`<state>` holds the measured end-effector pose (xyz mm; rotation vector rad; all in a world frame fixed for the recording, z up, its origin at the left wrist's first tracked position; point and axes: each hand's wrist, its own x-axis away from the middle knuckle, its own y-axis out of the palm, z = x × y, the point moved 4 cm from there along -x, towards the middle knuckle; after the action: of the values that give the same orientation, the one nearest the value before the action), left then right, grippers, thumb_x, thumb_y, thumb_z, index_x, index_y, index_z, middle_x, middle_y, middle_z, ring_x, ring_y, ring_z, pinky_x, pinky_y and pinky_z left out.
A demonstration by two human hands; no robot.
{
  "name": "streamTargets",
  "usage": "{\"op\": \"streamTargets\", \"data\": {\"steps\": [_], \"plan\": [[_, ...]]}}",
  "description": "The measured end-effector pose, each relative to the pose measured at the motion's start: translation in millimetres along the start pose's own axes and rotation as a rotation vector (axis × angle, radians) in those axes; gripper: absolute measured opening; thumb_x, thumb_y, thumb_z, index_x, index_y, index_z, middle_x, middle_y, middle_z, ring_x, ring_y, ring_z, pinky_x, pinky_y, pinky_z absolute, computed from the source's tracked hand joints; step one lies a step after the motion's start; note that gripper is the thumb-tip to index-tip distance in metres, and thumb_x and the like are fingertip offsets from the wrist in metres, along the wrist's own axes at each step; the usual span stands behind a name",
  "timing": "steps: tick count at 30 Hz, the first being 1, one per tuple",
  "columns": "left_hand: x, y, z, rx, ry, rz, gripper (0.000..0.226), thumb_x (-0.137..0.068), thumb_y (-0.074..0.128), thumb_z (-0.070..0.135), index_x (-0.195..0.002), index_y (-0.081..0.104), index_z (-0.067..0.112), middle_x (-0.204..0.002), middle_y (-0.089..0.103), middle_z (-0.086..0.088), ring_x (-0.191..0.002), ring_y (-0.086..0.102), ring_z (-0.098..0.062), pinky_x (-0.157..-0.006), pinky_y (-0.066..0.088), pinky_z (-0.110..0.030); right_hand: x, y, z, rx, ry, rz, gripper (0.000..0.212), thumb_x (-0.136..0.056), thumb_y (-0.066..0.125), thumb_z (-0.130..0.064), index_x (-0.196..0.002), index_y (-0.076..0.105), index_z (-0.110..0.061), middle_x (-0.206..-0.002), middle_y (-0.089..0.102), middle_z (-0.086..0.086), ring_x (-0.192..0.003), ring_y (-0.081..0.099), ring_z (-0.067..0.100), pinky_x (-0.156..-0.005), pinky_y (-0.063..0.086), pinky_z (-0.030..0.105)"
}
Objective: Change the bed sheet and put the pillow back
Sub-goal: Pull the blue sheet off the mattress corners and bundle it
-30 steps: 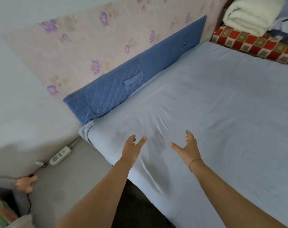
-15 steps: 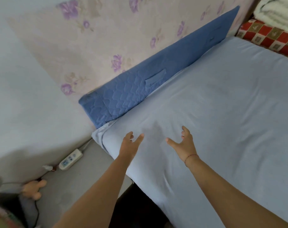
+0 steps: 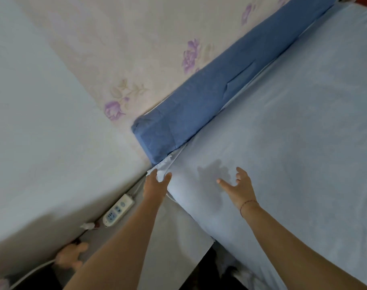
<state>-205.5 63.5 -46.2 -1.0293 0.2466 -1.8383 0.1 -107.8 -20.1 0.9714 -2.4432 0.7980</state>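
Pinching bunched bed sheet (image 3: 293, 143) corner with left hand (image 3: 156, 186), mid-frame. Holding right hand (image 3: 239, 186) spread, fingers apart, over it, lower centre.

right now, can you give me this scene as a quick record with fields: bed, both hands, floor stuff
bed: pale blue bed sheet spread smooth over the mattress
corner: bunched white cloth edge sticks out at the near-left corner
left hand: at that corner, finger and thumb either side of the white cloth; grip unclear
right hand: fingers spread, above the sheet, its shadow on the cloth
head end: dark blue quilted pad between sheet and floral wallpaper
floor: white power strip by the wall
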Motion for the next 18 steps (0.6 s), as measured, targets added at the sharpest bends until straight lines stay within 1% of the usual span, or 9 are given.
{"op": "streamTargets", "data": {"steps": [3, 7, 9, 11, 13, 15, 17, 18], "plan": [[-23.5, -7.0, -11.8, -0.084, -0.009, 0.038, 0.063, -0.093, 0.057, 0.040, -0.146, 0.038, 0.012, -0.147, 0.040, -0.013, -0.134, 0.040, -0.032, -0.108, 0.034, -0.043, -8.4, 20.4, 5.9, 0.008, 0.020, 0.013, 0.086, -0.081, 0.076, -0.029, -0.150, 0.027, -0.016, -0.149, 0.034, 0.009, -0.135, 0.038, 0.022, -0.104, 0.036, 0.031], [-53.5, -11.8, -29.3, -0.148, -0.021, 0.068, 0.059, -0.096, 0.053, 0.030, -0.149, 0.034, 0.014, -0.149, 0.038, -0.014, -0.135, 0.039, -0.034, -0.108, 0.035, -0.046, -20.2, 38.4, 14.3, 0.040, 0.035, 0.000, 0.086, -0.080, 0.076, -0.029, -0.150, 0.028, -0.013, -0.148, 0.034, 0.010, -0.134, 0.039, 0.024, -0.106, 0.037, 0.033], [-64.5, -11.9, -38.1, -0.168, -0.038, 0.063, 0.057, -0.096, 0.052, 0.027, -0.149, 0.034, 0.015, -0.148, 0.041, -0.014, -0.133, 0.041, -0.034, -0.107, 0.036, -0.044, -22.1, 43.3, 22.3, 0.037, 0.051, 0.003, 0.087, -0.079, 0.077, -0.029, -0.149, 0.029, -0.012, -0.148, 0.035, 0.011, -0.134, 0.041, 0.025, -0.108, 0.039, 0.035], [-71.2, -10.9, -47.1, -0.138, -0.064, 0.052, 0.056, -0.095, 0.054, 0.025, -0.147, 0.037, 0.016, -0.142, 0.049, -0.012, -0.127, 0.048, -0.034, -0.102, 0.041, -0.043, -20.9, 45.6, 29.1, 0.046, 0.049, 0.019, 0.085, -0.080, 0.077, -0.027, -0.148, 0.030, -0.012, -0.146, 0.036, 0.010, -0.134, 0.040, 0.023, -0.108, 0.038, 0.033], [-74.9, -10.1, -56.1, -0.081, -0.091, 0.048, 0.050, -0.092, 0.057, 0.024, -0.140, 0.047, 0.016, -0.129, 0.061, -0.010, -0.115, 0.058, -0.032, -0.094, 0.047, -0.040, -19.6, 46.4, 33.3, 0.060, 0.039, 0.029, 0.081, -0.081, 0.076, -0.025, -0.147, 0.031, -0.011, -0.145, 0.036, 0.008, -0.134, 0.040, 0.021, -0.105, 0.036, 0.029], [-76.5, -8.5, -63.2, -0.073, -0.091, 0.048, 0.038, -0.088, 0.062, 0.025, -0.125, 0.059, 0.014, -0.114, 0.068, -0.008, -0.104, 0.063, -0.031, -0.090, 0.050, -0.039, -19.3, 46.3, 36.7, 0.063, 0.031, 0.036, 0.080, -0.081, 0.076, -0.025, -0.146, 0.033, -0.010, -0.144, 0.037, 0.008, -0.133, 0.041, 0.021, -0.104, 0.037, 0.029], [-74.6, -7.6, -66.8, -0.045, -0.085, 0.066, 0.026, -0.088, 0.064, 0.024, -0.110, 0.065, 0.011, -0.103, 0.069, -0.009, -0.097, 0.064, -0.031, -0.086, 0.050, -0.037, -17.8, 46.7, 38.9, 0.061, 0.024, 0.033, 0.079, -0.081, 0.076, -0.024, -0.146, 0.034, -0.009, -0.144, 0.037, 0.007, -0.133, 0.040, 0.020, -0.106, 0.037, 0.030], [-72.4, -7.7, -66.7, -0.010, -0.087, 0.076, 0.022, -0.089, 0.064, 0.024, -0.104, 0.066, 0.009, -0.099, 0.068, -0.011, -0.091, 0.063, -0.031, -0.081, 0.049, -0.034, -16.8, 47.2, 39.7, 0.057, 0.025, 0.027, 0.078, -0.081, 0.076, -0.024, -0.146, 0.034, -0.010, -0.144, 0.036, 0.006, -0.133, 0.040, 0.019, -0.106, 0.037, 0.029]]}}
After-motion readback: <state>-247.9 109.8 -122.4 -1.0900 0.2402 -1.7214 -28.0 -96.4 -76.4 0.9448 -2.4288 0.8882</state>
